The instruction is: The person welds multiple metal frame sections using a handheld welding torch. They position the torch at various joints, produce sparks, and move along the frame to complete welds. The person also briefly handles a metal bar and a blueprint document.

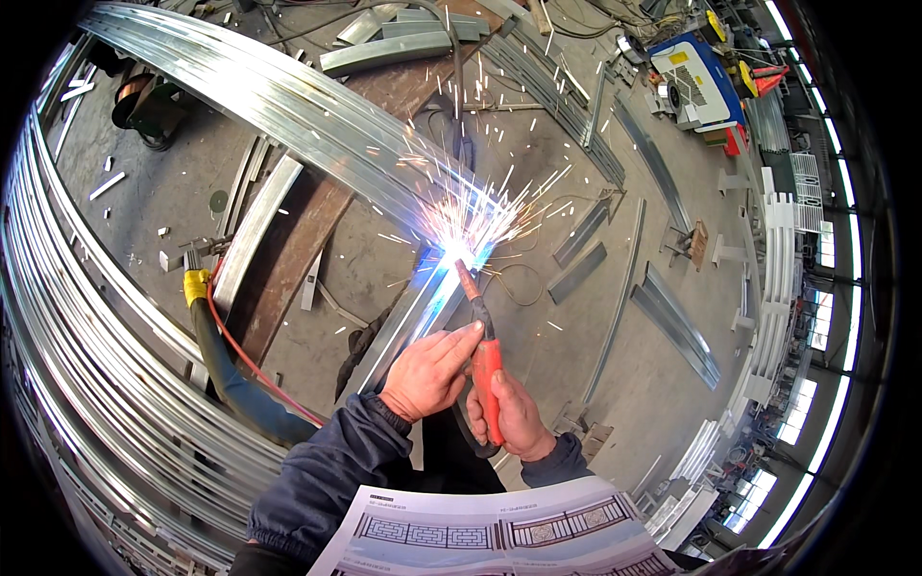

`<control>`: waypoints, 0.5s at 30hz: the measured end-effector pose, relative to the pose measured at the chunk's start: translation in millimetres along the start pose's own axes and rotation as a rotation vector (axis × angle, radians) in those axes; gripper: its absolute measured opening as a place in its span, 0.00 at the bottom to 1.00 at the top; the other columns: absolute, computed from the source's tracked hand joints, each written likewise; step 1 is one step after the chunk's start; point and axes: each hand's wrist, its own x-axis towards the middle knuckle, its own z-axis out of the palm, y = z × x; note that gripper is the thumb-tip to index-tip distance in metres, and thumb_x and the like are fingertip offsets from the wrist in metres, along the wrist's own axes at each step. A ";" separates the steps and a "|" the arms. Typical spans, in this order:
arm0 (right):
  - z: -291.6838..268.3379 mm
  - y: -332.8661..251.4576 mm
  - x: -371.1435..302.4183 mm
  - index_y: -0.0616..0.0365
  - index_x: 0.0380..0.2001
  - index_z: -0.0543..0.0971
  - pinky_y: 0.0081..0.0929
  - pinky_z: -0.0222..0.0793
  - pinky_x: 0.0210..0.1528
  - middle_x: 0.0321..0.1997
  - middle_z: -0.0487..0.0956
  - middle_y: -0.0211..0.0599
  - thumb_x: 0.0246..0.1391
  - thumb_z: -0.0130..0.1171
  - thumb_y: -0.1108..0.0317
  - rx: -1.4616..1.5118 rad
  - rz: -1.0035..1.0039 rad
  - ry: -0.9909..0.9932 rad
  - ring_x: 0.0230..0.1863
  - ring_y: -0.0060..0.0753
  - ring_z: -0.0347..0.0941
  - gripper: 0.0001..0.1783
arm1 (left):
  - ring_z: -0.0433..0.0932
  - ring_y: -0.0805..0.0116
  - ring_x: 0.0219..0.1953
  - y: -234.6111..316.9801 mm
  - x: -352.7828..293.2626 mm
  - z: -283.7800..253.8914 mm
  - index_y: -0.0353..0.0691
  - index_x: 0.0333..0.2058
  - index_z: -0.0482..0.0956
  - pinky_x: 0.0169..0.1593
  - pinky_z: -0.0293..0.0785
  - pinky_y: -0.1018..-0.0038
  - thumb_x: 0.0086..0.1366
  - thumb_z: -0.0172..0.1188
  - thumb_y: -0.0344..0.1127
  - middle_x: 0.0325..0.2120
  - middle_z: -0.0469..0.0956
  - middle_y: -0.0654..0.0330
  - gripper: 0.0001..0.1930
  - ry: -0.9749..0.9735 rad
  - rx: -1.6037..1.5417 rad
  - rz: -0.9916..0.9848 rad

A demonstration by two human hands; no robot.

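My right hand [514, 415] is wrapped round the red handle of a welding torch [488, 379]. Above the grip, my left hand [427, 372] is closed, with its fingertips against the torch's dark neck. The torch's copper-coloured nozzle [468, 280] points up and away from me. Its tip is at a bright arc where a long silvery metal profile [288, 110] meets another metal bar [403, 331] that runs toward me. White glare hides the joint itself, and sparks [480, 206] fan out above it.
A printed sheet with railing pictures [480, 538] is at the bottom. Long shiny tubes [125, 384] fill the left side. A red hose [254, 365] runs beside a dark teal, yellow-ended shape [230, 370]. Cut metal pieces [672, 326] lie rightward; a blue-and-white machine [696, 77] stands far right.
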 end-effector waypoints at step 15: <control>15.5 -7.4 -29.6 0.46 0.83 0.56 0.25 0.75 0.27 0.38 0.77 0.32 0.82 0.46 0.42 0.115 -0.192 0.200 0.28 0.24 0.75 0.37 | 0.82 0.46 0.60 48.3 -12.9 4.3 0.41 0.82 0.59 0.63 0.81 0.61 0.66 0.62 0.25 0.67 0.77 0.46 0.45 0.030 -0.506 -0.295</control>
